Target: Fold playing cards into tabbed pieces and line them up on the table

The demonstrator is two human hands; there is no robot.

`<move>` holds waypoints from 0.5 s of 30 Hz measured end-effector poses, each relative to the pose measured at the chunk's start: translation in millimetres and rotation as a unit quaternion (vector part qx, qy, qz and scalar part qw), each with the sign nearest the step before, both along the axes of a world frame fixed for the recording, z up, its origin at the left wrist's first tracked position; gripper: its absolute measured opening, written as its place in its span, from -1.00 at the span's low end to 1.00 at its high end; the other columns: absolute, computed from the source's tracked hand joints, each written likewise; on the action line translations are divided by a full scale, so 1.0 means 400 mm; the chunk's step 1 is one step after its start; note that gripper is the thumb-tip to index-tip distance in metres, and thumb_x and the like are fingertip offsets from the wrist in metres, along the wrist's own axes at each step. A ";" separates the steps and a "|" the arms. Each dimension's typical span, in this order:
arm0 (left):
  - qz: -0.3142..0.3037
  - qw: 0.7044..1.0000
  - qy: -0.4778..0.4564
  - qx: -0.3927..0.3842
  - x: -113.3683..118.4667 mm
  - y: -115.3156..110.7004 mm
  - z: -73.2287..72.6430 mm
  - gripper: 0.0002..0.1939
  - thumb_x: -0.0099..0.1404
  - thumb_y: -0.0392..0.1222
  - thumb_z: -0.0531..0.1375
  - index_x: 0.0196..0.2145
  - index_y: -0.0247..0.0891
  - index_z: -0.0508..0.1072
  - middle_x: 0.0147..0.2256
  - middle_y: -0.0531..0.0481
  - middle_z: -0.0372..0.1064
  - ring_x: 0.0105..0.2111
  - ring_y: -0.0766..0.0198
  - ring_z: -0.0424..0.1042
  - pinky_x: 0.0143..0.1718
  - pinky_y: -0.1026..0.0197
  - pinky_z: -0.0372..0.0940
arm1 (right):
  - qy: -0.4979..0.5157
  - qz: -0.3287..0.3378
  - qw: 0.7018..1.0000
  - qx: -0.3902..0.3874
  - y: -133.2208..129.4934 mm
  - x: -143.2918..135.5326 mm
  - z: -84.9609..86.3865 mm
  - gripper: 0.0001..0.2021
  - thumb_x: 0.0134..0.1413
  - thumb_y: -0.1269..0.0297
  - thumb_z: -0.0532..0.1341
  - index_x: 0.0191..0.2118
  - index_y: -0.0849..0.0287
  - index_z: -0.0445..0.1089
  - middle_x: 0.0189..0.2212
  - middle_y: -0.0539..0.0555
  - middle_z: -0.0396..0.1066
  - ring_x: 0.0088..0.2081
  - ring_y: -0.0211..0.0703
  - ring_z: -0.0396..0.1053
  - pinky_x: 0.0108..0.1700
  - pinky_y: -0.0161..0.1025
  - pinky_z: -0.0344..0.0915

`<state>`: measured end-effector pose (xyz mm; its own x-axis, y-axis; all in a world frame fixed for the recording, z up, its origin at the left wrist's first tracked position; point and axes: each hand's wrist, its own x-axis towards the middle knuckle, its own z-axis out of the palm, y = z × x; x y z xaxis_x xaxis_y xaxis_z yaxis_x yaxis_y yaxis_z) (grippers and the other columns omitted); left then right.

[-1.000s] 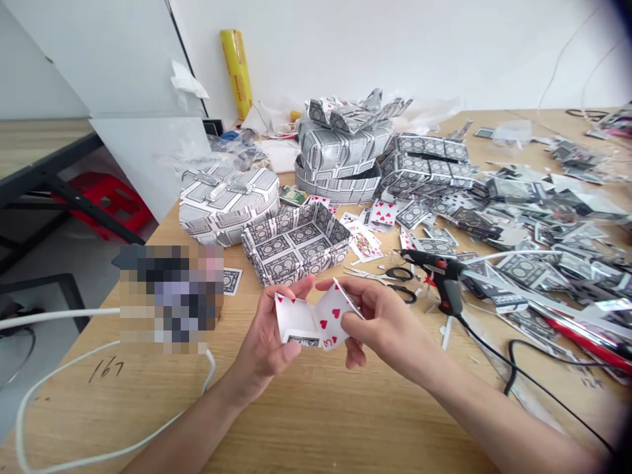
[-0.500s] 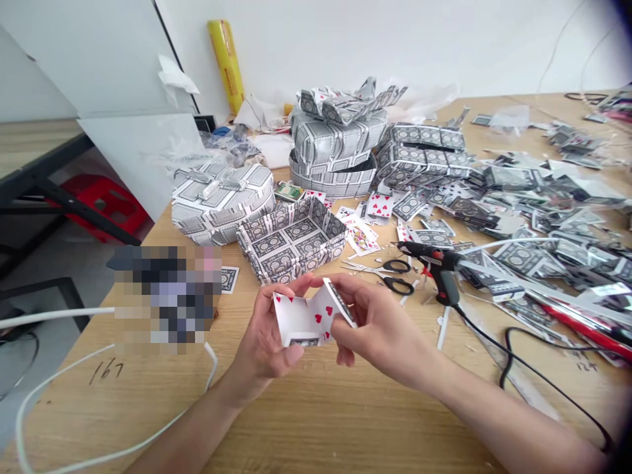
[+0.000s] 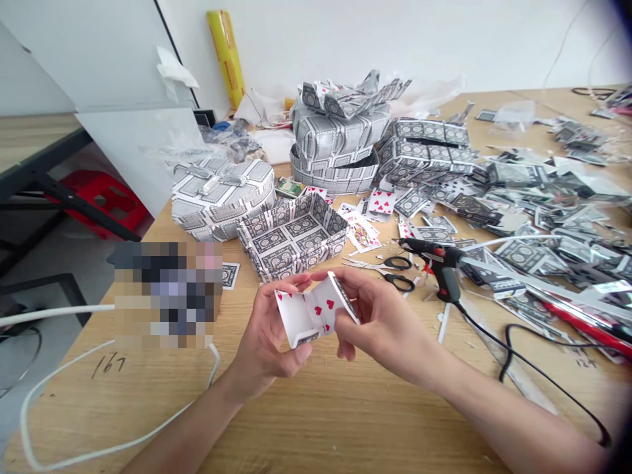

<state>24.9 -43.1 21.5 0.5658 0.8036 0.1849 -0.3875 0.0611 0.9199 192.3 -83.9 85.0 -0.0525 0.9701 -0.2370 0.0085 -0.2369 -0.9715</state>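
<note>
The left hand was closed around one end of the folded cards, and the right hand pinched the other end. If the two hands pulled unevenly, the cards could perhaps bend wrongly or slip. These cards were between both hands, touching each. Farther lay the scissors, with a glue gun to their right, then an open box.

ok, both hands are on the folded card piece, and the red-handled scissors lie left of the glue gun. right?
Not quite: the scissors are black-handled, as the head view shows. They do lie left of the glue gun, and the left hand and right hand hold the folded card piece.
</note>
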 end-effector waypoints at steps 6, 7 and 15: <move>-0.036 0.999 0.002 -0.019 -0.009 0.001 0.008 -0.47 0.09 -0.28 0.32 -0.02 -0.06 0.23 0.12 -0.12 0.24 0.11 0.08 0.29 0.02 0.07 0.28 | 0.003 -0.004 1.000 -0.008 0.008 0.018 0.019 -0.57 -0.15 0.45 0.13 -0.04 0.22 0.29 -0.34 -0.02 0.40 -0.64 -0.41 0.30 -0.66 -0.42 0.35; -0.043 0.999 0.007 -0.022 -0.010 0.001 0.009 -0.46 0.10 -0.29 0.32 -0.01 -0.05 0.22 0.12 -0.12 0.24 0.09 0.08 0.31 0.02 0.07 0.28 | 0.003 -0.003 1.000 -0.015 0.009 0.020 0.020 -0.55 -0.15 0.45 0.13 -0.03 0.22 0.29 -0.32 -0.01 0.41 -0.65 -0.42 0.30 -0.66 -0.42 0.35; -0.008 1.000 0.000 0.013 -0.002 0.007 -0.005 -0.42 0.07 -0.33 0.33 0.01 -0.05 0.25 0.08 -0.07 0.31 0.09 0.14 0.32 0.06 0.12 0.25 | 0.026 0.005 1.000 -0.012 0.011 0.007 0.013 -0.57 -0.17 0.50 0.14 -0.06 0.20 0.25 -0.39 -0.08 0.37 -0.65 -0.41 0.33 -0.64 -0.43 0.34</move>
